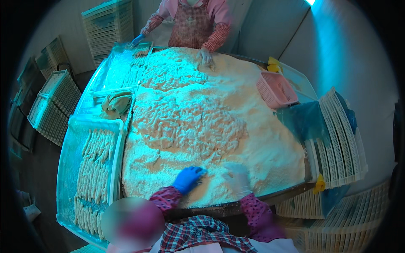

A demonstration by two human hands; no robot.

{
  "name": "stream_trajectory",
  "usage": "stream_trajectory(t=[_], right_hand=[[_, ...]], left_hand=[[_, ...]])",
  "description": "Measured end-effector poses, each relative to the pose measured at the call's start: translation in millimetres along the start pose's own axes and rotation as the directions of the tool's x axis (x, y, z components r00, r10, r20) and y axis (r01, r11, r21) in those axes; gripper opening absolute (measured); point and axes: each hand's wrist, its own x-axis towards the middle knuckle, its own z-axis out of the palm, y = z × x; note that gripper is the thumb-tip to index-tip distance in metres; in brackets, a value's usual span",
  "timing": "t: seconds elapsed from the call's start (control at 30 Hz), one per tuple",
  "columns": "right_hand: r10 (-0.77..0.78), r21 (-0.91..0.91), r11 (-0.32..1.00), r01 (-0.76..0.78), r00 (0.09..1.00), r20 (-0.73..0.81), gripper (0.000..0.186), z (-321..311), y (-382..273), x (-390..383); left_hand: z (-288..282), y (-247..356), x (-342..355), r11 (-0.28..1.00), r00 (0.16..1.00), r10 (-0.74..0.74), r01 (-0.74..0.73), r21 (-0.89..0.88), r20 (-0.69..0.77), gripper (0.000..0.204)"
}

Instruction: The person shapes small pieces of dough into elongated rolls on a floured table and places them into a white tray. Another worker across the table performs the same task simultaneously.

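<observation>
Pale breadcrumb-like coating (270, 156) covers the large work table in a thick layer. A heap of coated strips (190, 126) lies across its middle. Close to the near edge, my left hand (188, 180), in a blue glove, rests on the crumbs with its fingers stretched toward the right. Just beside it, my right hand (237, 180) wears a white glove dusted with crumbs. Its fingers lie out over the coating, pointing away from me. No strip shows in either hand. On the left, a light-blue lined tray (69, 168) holds rows of coated strips (95, 164).
Across the table a co-worker (192, 25) has one hand at the crumbs and the other at a far-left tray (97, 82). A crumpled cloth (116, 104) lies between the trays. A pink basket (276, 89) sits at the right rim, near stacked white trays (341, 139).
</observation>
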Motion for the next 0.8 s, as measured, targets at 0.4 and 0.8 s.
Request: stream_trajectory(t=[0.4, 0.8], right_hand=[[-0.018, 0.377, 0.913, 0.155, 0.939, -0.342, 0.043, 55.9, -99.7, 34.5], [-0.42, -0.261, 0.877, 0.404, 0.908, -0.006, 0.014, 38.9, 1.1, 63.7]], left_hand=[[50.1, 30.1, -9.3, -0.371, 0.852, -0.515, -0.124, -0.92, 0.093, 0.057], [-138.7, -57.3, -76.8, -0.212, 0.418, -0.908, -0.447, -0.869, 0.006, 0.055]])
